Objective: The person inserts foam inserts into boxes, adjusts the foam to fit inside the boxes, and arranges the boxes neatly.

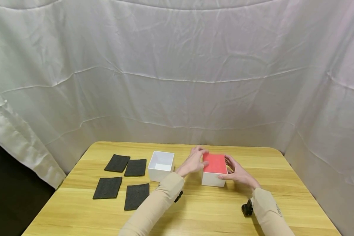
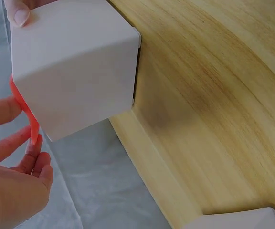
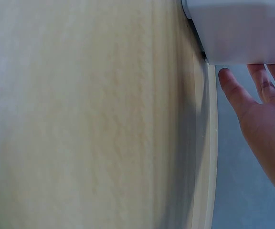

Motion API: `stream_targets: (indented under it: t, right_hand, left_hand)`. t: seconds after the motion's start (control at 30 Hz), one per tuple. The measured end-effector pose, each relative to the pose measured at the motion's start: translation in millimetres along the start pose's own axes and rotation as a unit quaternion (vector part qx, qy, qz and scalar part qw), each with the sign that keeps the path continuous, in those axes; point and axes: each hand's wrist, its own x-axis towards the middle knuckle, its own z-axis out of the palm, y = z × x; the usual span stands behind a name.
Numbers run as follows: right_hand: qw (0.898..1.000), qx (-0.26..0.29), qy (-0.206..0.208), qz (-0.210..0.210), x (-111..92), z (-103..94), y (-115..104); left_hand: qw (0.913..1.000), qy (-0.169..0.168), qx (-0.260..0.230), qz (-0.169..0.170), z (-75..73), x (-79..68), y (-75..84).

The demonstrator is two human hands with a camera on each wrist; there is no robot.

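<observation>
A white box (image 1: 213, 179) stands on the table with a red square sheet (image 1: 214, 163) over its top. At the box's left side, my left hand (image 1: 193, 162) pinches the sheet's edge; in the left wrist view the red sheet (image 2: 31, 119) bends outward between the fingers. My right hand (image 1: 238, 173) holds the box from the right, its thumb on the front face and fingers toward the far side. The right wrist view catches the white box (image 3: 247, 33) at its top edge, where part of the right hand is cut off. The inside of the covered box is hidden.
A second white box (image 1: 151, 173), open at the top, stands left of my left hand, with something white at its bottom. Several dark grey square pads (image 1: 107, 188) lie farther left. A pale curtain (image 1: 177, 98) surrounds the wooden table (image 1: 200, 216).
</observation>
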Motion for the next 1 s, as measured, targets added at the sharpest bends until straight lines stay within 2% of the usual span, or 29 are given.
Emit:
stream_targets:
  t: [0.17, 0.43, 0.6, 0.83, 1.0]
  right_hand:
    - [1.0, 0.003, 0.003, 0.002, 1.0, 0.4, 0.6]
    - [1.0, 0.011, -0.005, -0.009, 1.0, 0.2, 2.0]
    - [1.0, 0.013, -0.005, -0.01, 1.1, 0.2, 2.8]
    - [1.0, 0.014, -0.004, -0.017, 1.9, 0.8, 3.7]
    - [1.0, 0.014, -0.004, -0.022, 2.4, 1.3, 3.9]
  left_hand:
    - [0.9997, -0.011, 0.02, 0.006, -0.4, -1.3, -0.2]
    - [0.9978, -0.003, 0.059, 0.03, 2.6, -2.0, -3.1]
    - [0.9969, -0.008, 0.072, 0.033, 4.9, -1.5, -4.6]
    - [0.995, -0.031, 0.087, 0.037, 7.1, -1.7, -4.2]
    - [0.9907, -0.038, 0.117, 0.059, 6.5, -1.3, -2.0]
